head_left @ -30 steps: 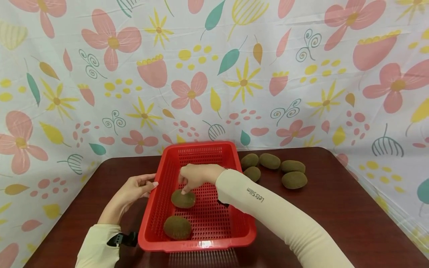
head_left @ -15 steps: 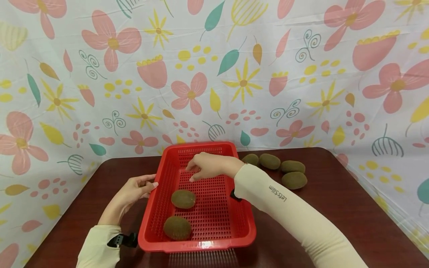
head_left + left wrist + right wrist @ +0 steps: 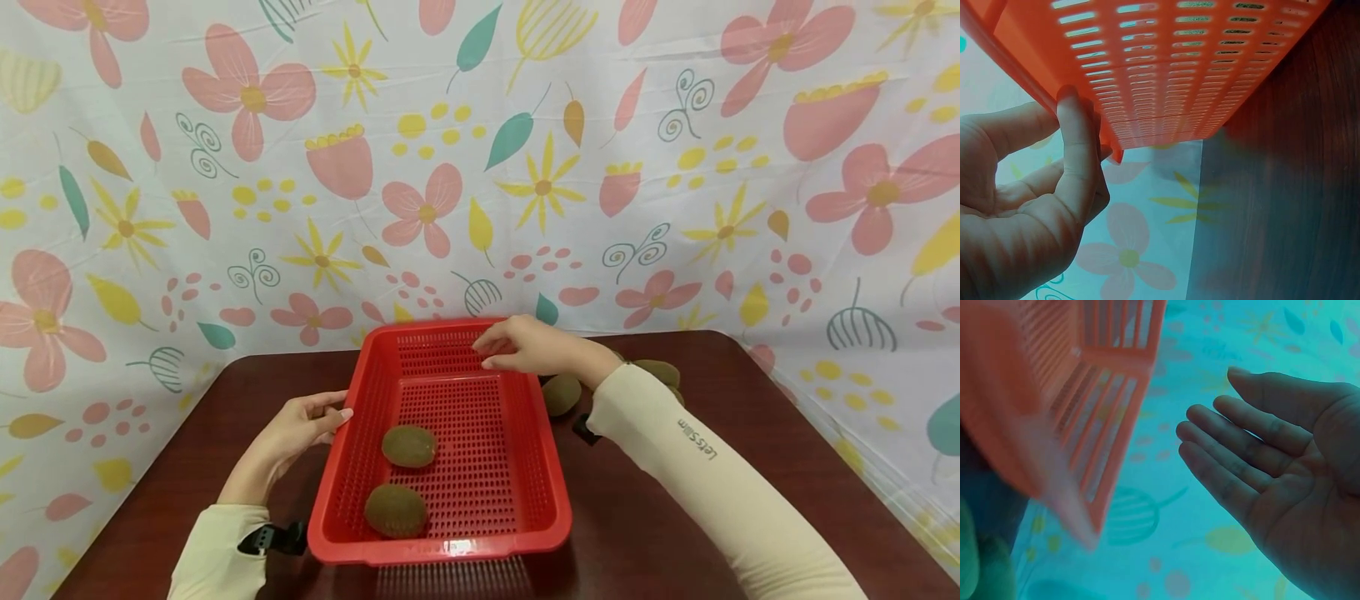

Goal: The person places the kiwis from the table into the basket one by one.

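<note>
A red plastic basket (image 3: 442,548) with slotted walls stands on the table. Two brown fuzzy kiwis lie in its left half, a nearer kiwi (image 3: 396,510) and a farther kiwi (image 3: 408,446). My left hand (image 3: 296,429) pinches the basket's left rim between thumb and fingers; in the left wrist view the left hand (image 3: 1041,181) sits at the rim outside the slotted wall. Over the basket's back right corner hovers my right hand (image 3: 536,343), holding nothing. The right wrist view shows the right hand (image 3: 1285,450) with fingers extended, apart from the basket (image 3: 1110,450).
Right of the basket, a kiwi (image 3: 561,394) lies on the dark wooden table (image 3: 720,433). Another kiwi (image 3: 660,373) is farther right; my right wrist and sleeve partly cover the group. A flowered cloth (image 3: 450,167) hangs behind the table.
My right hand has let go of the farther kiwi in the basket, risen and moved right toward the back right rim. The left hand and basket have stayed put.
</note>
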`<state>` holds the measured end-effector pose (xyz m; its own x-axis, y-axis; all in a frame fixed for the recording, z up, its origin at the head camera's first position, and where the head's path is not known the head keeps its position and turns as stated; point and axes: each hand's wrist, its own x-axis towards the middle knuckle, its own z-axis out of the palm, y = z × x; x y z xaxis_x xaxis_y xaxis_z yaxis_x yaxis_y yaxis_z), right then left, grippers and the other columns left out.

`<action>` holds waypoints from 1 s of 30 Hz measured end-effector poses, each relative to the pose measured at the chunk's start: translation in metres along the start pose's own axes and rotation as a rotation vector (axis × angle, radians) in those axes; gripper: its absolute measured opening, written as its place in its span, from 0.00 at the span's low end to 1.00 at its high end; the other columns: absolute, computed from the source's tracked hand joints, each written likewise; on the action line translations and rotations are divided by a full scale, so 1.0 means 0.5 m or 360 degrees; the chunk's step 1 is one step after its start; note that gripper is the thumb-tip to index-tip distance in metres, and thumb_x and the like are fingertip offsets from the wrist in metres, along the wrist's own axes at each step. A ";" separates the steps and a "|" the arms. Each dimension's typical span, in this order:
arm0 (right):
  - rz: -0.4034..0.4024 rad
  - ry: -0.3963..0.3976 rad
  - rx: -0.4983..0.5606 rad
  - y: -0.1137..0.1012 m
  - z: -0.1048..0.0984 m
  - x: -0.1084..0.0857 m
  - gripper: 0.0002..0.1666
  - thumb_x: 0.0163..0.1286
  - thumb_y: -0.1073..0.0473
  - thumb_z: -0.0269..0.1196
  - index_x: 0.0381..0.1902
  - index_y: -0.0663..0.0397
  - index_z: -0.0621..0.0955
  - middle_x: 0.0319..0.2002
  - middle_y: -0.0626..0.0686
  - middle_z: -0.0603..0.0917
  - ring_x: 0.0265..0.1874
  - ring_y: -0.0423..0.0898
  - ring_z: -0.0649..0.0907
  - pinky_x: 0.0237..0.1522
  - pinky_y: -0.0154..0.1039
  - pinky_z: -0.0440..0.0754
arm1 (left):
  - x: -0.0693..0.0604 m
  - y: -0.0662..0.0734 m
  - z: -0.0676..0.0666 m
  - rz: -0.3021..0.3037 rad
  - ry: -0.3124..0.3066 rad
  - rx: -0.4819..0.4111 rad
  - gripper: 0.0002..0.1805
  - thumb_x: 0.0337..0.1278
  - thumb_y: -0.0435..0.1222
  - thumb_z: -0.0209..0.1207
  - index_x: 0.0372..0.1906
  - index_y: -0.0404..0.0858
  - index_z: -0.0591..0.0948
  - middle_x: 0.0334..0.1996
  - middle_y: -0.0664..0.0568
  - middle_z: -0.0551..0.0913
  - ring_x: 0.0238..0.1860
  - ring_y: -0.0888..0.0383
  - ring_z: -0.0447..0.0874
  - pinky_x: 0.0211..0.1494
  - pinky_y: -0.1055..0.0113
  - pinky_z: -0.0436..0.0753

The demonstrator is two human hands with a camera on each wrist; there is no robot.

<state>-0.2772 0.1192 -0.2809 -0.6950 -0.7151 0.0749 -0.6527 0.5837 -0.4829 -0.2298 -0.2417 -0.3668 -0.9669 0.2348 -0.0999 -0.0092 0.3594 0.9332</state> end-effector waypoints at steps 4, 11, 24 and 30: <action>0.0048 0.0074 0.0055 0.045 -0.006 -0.031 0.19 0.69 0.60 0.62 0.55 0.63 0.80 0.52 0.59 0.82 0.51 0.52 0.82 0.53 0.47 0.80 | -0.001 0.001 0.000 0.0011 -0.0005 0.0006 0.31 0.67 0.39 0.56 0.68 0.28 0.64 0.36 0.43 0.80 0.36 0.50 0.84 0.50 0.54 0.82; 0.0124 0.0156 0.0209 0.125 0.000 -0.073 0.20 0.67 0.64 0.62 0.55 0.68 0.79 0.50 0.65 0.82 0.50 0.57 0.82 0.50 0.46 0.81 | -0.002 0.003 0.002 0.0006 0.0005 -0.0009 0.30 0.67 0.38 0.56 0.68 0.28 0.65 0.36 0.43 0.80 0.35 0.50 0.84 0.50 0.55 0.82; 0.0167 0.0244 -0.0161 0.207 0.068 -0.126 0.19 0.60 0.69 0.67 0.49 0.69 0.81 0.45 0.62 0.84 0.41 0.56 0.83 0.39 0.45 0.81 | 0.001 -0.004 0.001 0.0005 0.0012 -0.0022 0.30 0.66 0.38 0.57 0.68 0.29 0.66 0.36 0.42 0.80 0.36 0.49 0.85 0.50 0.54 0.82; 0.0133 0.0218 -0.0302 0.222 0.103 -0.124 0.24 0.55 0.71 0.69 0.51 0.69 0.79 0.50 0.62 0.81 0.49 0.59 0.80 0.47 0.50 0.80 | 0.002 -0.006 0.002 0.0008 0.0020 -0.0036 0.29 0.67 0.37 0.57 0.68 0.28 0.66 0.35 0.42 0.80 0.35 0.49 0.85 0.48 0.57 0.83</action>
<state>-0.2910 0.2088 -0.3841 -0.7750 -0.6099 0.1656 -0.6271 0.7098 -0.3210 -0.2306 -0.2417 -0.3698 -0.9701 0.2249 -0.0911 -0.0100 0.3377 0.9412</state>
